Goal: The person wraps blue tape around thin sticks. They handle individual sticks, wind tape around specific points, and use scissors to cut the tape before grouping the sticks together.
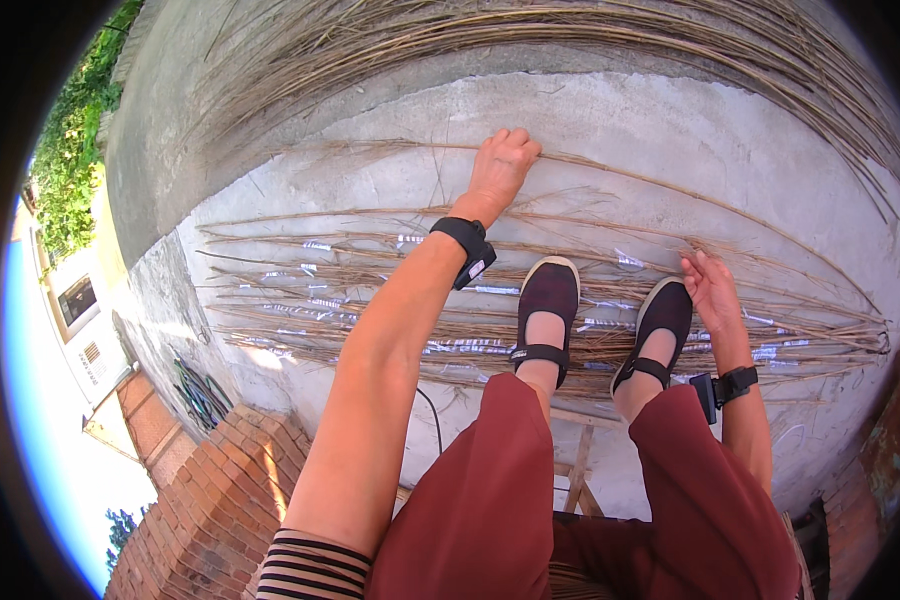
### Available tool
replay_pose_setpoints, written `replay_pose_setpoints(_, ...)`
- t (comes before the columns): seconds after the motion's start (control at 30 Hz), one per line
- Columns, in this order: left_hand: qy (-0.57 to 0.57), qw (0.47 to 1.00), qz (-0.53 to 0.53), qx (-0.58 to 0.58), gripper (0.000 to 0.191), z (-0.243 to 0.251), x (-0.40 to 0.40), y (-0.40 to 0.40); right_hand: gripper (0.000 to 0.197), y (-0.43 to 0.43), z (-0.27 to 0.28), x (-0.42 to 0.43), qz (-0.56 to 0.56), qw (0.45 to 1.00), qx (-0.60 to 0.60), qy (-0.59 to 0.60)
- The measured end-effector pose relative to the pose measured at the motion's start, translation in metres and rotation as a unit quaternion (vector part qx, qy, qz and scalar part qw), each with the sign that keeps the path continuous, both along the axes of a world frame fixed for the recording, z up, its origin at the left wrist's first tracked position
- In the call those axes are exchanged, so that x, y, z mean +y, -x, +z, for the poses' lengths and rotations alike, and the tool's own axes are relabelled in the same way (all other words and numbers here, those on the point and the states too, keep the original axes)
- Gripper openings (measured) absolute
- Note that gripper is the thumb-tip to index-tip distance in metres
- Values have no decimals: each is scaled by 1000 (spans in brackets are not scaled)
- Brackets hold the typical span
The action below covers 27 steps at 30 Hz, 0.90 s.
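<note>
My left hand (504, 163) is closed around a long dry reed stalk (660, 184), which bows away to the right, its feathery end to the left. Lower right, my right hand (711, 289) is beside the toe of one dark shoe, its fingers curled near the feathery tip of another stalk; whether it grips anything is unclear. Beneath both shoes (549, 300) spreads a layer of dry stalks (390, 330), with strips of shiny whitish material (465, 346) among them.
A large heap of long stalks (450, 34) lies across the far side of the concrete floor. Stacked bricks (217, 480) stand lower left, near a dark bundle of hose or cord (199, 394). A wooden frame (581, 465) is behind the feet, and a thin dark cable (436, 420) lies nearby.
</note>
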<state>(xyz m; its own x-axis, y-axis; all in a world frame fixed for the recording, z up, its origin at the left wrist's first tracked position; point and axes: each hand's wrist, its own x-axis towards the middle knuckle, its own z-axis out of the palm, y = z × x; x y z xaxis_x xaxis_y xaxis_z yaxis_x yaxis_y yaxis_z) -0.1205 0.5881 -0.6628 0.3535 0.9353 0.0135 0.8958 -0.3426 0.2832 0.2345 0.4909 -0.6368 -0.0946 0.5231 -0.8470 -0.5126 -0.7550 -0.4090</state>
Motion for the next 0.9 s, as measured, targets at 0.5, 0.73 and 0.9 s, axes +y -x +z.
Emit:
replay_pose_setpoints(0.5, 9, 995, -34, -88, 20, 40, -46, -36, 18, 15, 21, -25, 1, 1000, -30, -1)
replay_pose_setpoints(0.73, -49, 998, 17, -39, 22, 49, -62, -12, 21, 29, 28, -23, 7, 999, -44, 2)
replay_pose_setpoints(0.9, -14, 991, -1, -132, 26, 38, -89, -30, 21, -4, 31, -42, -3, 997, -82, 2)
